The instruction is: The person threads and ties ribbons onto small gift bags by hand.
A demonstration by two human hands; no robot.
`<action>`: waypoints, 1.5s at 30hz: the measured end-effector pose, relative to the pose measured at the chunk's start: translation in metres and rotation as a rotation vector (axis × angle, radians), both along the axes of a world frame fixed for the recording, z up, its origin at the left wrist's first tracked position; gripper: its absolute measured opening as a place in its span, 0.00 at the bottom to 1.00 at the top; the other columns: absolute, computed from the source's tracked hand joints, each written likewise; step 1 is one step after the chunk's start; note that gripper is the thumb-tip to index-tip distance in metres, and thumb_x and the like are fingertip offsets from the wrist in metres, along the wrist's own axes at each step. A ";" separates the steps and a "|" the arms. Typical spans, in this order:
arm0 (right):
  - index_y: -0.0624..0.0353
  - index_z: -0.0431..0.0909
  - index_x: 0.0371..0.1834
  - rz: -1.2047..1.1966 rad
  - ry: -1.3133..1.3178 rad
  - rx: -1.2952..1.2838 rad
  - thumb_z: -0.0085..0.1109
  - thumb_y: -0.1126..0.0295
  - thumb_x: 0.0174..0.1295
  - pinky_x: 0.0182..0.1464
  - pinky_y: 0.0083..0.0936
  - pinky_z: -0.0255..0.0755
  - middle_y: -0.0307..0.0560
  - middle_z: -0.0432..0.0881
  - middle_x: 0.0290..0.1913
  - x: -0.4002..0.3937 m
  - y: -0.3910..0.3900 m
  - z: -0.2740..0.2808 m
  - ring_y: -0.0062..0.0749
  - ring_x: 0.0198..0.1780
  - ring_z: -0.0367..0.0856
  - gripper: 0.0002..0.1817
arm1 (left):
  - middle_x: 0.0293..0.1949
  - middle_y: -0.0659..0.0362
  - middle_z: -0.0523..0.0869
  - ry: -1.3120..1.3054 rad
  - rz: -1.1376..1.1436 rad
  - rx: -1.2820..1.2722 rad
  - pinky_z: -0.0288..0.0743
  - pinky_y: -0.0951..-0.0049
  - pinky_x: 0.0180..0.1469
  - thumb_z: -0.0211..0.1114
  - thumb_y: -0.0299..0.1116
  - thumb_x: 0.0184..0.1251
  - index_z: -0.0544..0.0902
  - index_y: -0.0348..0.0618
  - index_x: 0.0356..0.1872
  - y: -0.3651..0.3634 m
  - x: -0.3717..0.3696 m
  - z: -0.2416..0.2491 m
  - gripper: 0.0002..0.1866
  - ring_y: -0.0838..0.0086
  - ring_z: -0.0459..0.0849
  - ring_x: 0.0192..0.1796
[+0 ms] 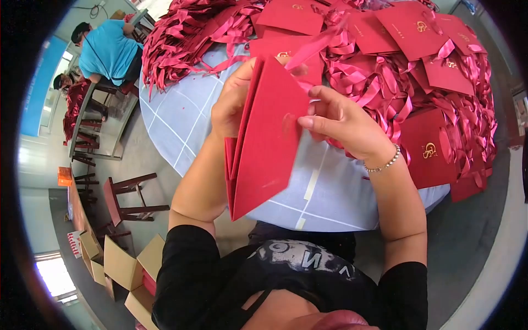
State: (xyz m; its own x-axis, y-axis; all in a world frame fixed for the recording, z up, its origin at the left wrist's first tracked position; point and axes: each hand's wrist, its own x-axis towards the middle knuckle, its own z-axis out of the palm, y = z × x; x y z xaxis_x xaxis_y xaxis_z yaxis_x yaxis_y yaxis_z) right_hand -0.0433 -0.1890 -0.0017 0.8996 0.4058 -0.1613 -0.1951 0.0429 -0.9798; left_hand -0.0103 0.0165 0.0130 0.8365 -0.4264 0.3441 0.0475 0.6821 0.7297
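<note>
A red paper gift bag (269,132), tilted and partly folded at its side, is held up in front of me above the table. My left hand (234,102) grips it from behind on the left, most of its fingers hidden by the bag. At the bag's right edge is my right hand (338,118), its thumb lying on the red paper and its fingers curled near the corner. A pink-red satin ribbon (319,44) runs from the bag's top toward the upper right.
Red bags with gold logos (429,148) and ribbons are heaped on the blue checked tablecloth (176,121). At left are a wooden stool (135,198), an open cardboard box (124,269) and a person in a blue shirt (110,49) near another table.
</note>
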 end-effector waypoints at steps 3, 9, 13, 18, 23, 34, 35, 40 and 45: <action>0.63 0.72 0.64 -0.099 -0.080 -0.162 0.71 0.62 0.63 0.34 0.23 0.73 0.42 0.84 0.36 0.007 -0.007 -0.009 0.22 0.35 0.80 0.30 | 0.53 0.50 0.84 -0.017 0.214 0.141 0.79 0.67 0.57 0.59 0.25 0.67 0.79 0.33 0.53 0.015 0.025 -0.005 0.15 0.69 0.84 0.53; 0.63 0.80 0.47 -0.428 -0.555 -0.987 0.71 0.63 0.59 0.38 0.40 0.77 0.53 0.84 0.35 0.015 -0.036 0.002 0.48 0.35 0.84 0.18 | 0.50 0.54 0.86 -0.110 0.589 0.335 0.76 0.71 0.60 0.64 0.17 0.63 0.81 0.30 0.49 0.042 0.055 -0.023 0.13 0.70 0.84 0.52; 0.60 0.81 0.45 -0.671 -0.957 -1.190 0.68 0.67 0.60 0.40 0.44 0.78 0.54 0.83 0.38 0.025 -0.061 -0.005 0.54 0.36 0.84 0.13 | 0.45 0.56 0.86 -0.406 0.458 1.001 0.76 0.72 0.57 0.71 0.26 0.62 0.84 0.36 0.45 0.020 0.031 -0.015 0.11 0.69 0.85 0.48; 0.62 0.79 0.40 -0.636 -0.663 -1.597 0.63 0.65 0.61 0.43 0.45 0.81 0.58 0.83 0.42 0.025 -0.079 -0.009 0.56 0.43 0.86 0.11 | 0.45 0.52 0.83 -0.873 0.422 1.458 0.75 0.63 0.56 0.78 0.34 0.53 0.84 0.37 0.47 0.020 0.030 -0.033 0.21 0.56 0.81 0.52; 0.62 0.79 0.40 -0.580 -0.711 -1.612 0.62 0.67 0.61 0.42 0.46 0.81 0.57 0.84 0.39 0.033 -0.090 -0.022 0.56 0.40 0.86 0.11 | 0.46 0.52 0.82 -0.889 0.239 1.427 0.75 0.62 0.55 0.80 0.34 0.49 0.83 0.38 0.46 0.021 0.035 -0.030 0.23 0.57 0.80 0.52; 0.63 0.80 0.53 -0.422 -0.420 -0.388 0.59 0.73 0.69 0.33 0.16 0.72 0.40 0.86 0.34 0.019 -0.050 0.015 0.14 0.30 0.75 0.12 | 0.45 0.53 0.80 -0.858 0.253 1.448 0.74 0.63 0.57 0.79 0.33 0.49 0.84 0.38 0.47 0.017 0.030 -0.030 0.23 0.57 0.78 0.53; 0.64 0.79 0.55 -0.323 -0.356 -0.328 0.59 0.73 0.69 0.34 0.16 0.72 0.40 0.86 0.35 0.016 -0.042 0.013 0.15 0.31 0.77 0.13 | 0.45 0.53 0.80 -0.871 0.252 1.447 0.73 0.63 0.57 0.79 0.33 0.49 0.84 0.38 0.48 0.017 0.029 -0.029 0.23 0.57 0.78 0.53; 0.69 0.79 0.60 -0.112 -0.166 -0.033 0.61 0.73 0.69 0.39 0.17 0.75 0.39 0.87 0.41 0.008 -0.017 0.009 0.19 0.38 0.82 0.18 | 0.46 0.52 0.80 -0.892 0.210 1.474 0.73 0.61 0.57 0.79 0.34 0.49 0.84 0.38 0.50 0.015 0.028 -0.024 0.25 0.57 0.77 0.54; 0.69 0.85 0.48 -0.153 -0.344 -0.293 0.66 0.72 0.66 0.42 0.25 0.77 0.45 0.86 0.45 0.013 -0.010 -0.012 0.25 0.43 0.84 0.12 | 0.46 0.52 0.80 -0.923 0.214 1.418 0.72 0.60 0.58 0.79 0.34 0.49 0.83 0.37 0.52 0.013 0.025 -0.028 0.27 0.56 0.77 0.55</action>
State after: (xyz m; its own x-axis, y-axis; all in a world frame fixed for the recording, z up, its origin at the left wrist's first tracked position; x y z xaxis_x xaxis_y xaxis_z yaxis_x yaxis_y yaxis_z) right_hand -0.0305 -0.1990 -0.0137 0.9666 0.2468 0.0684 0.1299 -0.2422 -0.9615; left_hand 0.0147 0.0293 -0.0151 0.6703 -0.7176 0.1890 -0.7071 -0.5405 0.4559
